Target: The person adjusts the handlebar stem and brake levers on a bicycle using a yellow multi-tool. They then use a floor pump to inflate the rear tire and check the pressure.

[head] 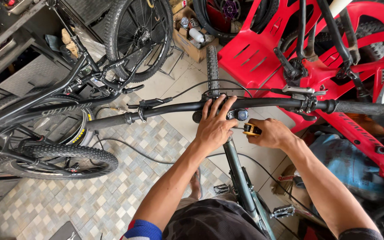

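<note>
1. Across the middle runs the black straight metal handlebar (178,108) of a dark green bicycle, whose frame (238,178) is cut off at the bottom edge.
2. Left hand (214,126) lies over the handlebar's centre, fingers spread flat, hiding the stem.
3. Right hand (272,133) curls closed around a small yellow-handled tool (251,129), its tip hidden beside the stem.

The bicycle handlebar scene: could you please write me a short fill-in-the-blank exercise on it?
1. The left hand rests on the middle of the black ____.
2. The right hand holds a tool with a ____ handle.
3. Behind the handlebar stands a ____ plastic chair.
4. The floor is covered in checkered ____.

Missing words: handlebar; yellow; red; tiles
</note>
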